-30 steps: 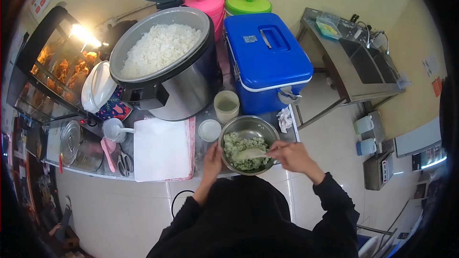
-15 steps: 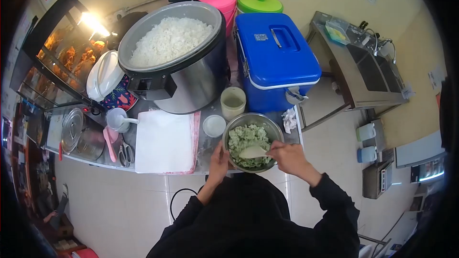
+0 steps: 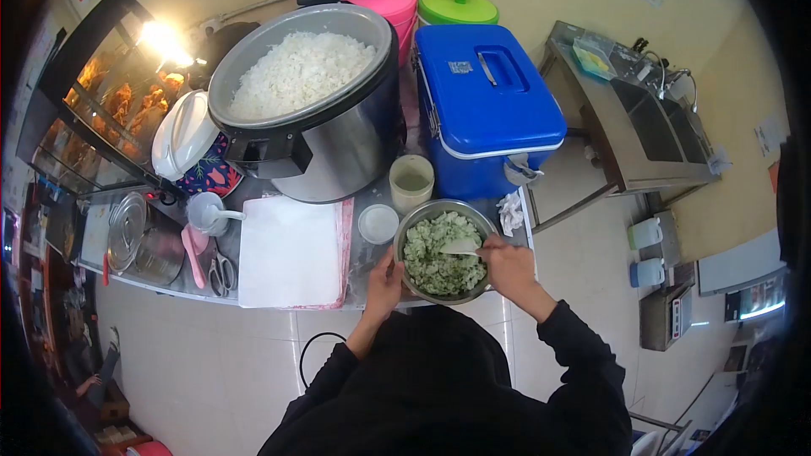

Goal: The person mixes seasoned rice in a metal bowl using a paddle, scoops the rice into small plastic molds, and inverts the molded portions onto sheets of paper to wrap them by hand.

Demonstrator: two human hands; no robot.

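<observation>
A steel mixing bowl stands at the front edge of the table, holding rice mottled with green. My left hand grips the bowl's left rim, thumb up along its side. In my right hand is the handle of a white rice paddle, its blade partly sunk in the green rice. Just behind the bowl are a cream-coloured cup and a small white tub. Farther back, the large open rice cooker is heaped with white rice.
A blue cool box stands behind the bowl at right. Left of it lie a stack of white paper sheets, scissors and a pink paddle. A lit glass food cabinet is at far left, a steel sink at right.
My right hand has shifted slightly up with the rice paddle, whose blade now sits farther back in the bowl and more edge-on. My left hand stays at the rim.
</observation>
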